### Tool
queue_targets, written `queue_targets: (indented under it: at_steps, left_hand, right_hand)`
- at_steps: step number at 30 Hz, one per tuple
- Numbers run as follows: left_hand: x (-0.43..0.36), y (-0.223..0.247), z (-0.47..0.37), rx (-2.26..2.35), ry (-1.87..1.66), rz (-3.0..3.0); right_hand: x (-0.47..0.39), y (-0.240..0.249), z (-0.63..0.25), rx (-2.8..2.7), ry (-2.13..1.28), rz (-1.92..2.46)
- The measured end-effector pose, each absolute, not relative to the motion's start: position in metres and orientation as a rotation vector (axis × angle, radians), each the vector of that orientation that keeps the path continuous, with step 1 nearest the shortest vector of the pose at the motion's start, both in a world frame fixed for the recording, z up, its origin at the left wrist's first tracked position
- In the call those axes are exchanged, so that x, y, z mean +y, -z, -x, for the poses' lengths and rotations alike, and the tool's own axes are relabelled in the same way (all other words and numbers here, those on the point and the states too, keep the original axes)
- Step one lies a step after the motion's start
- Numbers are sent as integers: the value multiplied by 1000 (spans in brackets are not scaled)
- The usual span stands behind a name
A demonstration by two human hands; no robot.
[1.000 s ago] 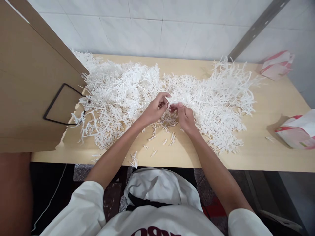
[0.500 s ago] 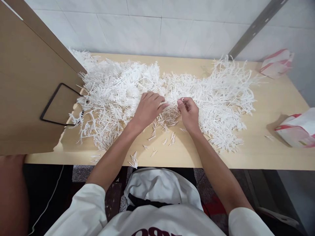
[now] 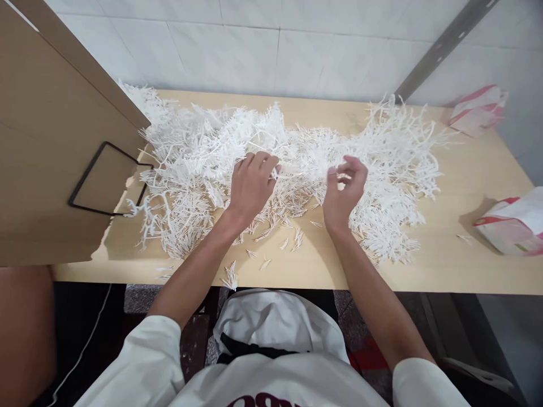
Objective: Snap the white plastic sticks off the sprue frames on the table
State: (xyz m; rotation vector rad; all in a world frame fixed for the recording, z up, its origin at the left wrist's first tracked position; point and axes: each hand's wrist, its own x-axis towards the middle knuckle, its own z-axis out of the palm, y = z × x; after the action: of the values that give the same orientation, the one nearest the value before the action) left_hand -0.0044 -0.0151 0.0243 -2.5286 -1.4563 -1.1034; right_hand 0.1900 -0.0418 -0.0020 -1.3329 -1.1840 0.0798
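Note:
White, thin branching plastic-looking sprigs (image 3: 220, 141) lie in a broad heap across the table. My left hand (image 3: 253, 183) is over the middle of the heap, thumb and fingers closed around a small white sprig (image 3: 275, 174) that is partly hidden by the fingers. To its right, my right hand (image 3: 345, 191) is raised above the heap with curled fingers apart from the thumb, and nothing shows between them. Small loose pieces (image 3: 297, 238) are scattered on the wood in front of the hands. Longer branched stems (image 3: 394, 130) make up the pile's right side.
A large cardboard sheet (image 3: 55, 141) with a black wire frame (image 3: 87, 175) stands at the left. Red-and-white packets (image 3: 511, 223) sit on the right of the wooden table (image 3: 445, 265). A metal post (image 3: 445, 51) leans by the tiled wall. Another person's limb (image 3: 25, 333) shows lower left.
My right hand has moved right, away from the left, and its fingers have parted. My left hand has shifted slightly left. The limb at lower left has moved a little right.

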Motion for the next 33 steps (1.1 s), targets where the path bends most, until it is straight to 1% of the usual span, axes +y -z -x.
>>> queue_targets:
  at_steps: [3,6,8,13,18,22,26,29,33]
  left_hand:
    - [-20,-20,-3,-1418,1215,2595]
    - [-25,-17,-11,-1387,1429,2644]
    - [-27,-17,-15,-1333,1543,2712]
    - [-29,-25,-15,-1319,1595,2944]
    - [-29,-31,-11,-1424,1659,2988]
    - [-24,-29,-9,-1560,1714,2931]
    - [-21,-27,-9,-1459,1758,3000]
    - [-22,-25,-12,-1445,1753,3086]
    - [-23,-22,-15,-1579,1771,3106]
  right_hand:
    - [-50,-2,-186,-1535,-7,1278]
    - [-48,3,-181,-1937,-138,1243]
    - [-44,9,-180,-2006,-219,1313]
    - [-42,15,-182,-1885,-262,1350]
    - [-47,11,-178,-1785,-281,1291]
    - [-48,6,-176,-1682,-475,1229]
    - [-48,0,-179,-1452,-709,1164]
    - [-48,-5,-179,-1379,-706,1206]
    - [-49,-8,-175,-1278,-646,1285]
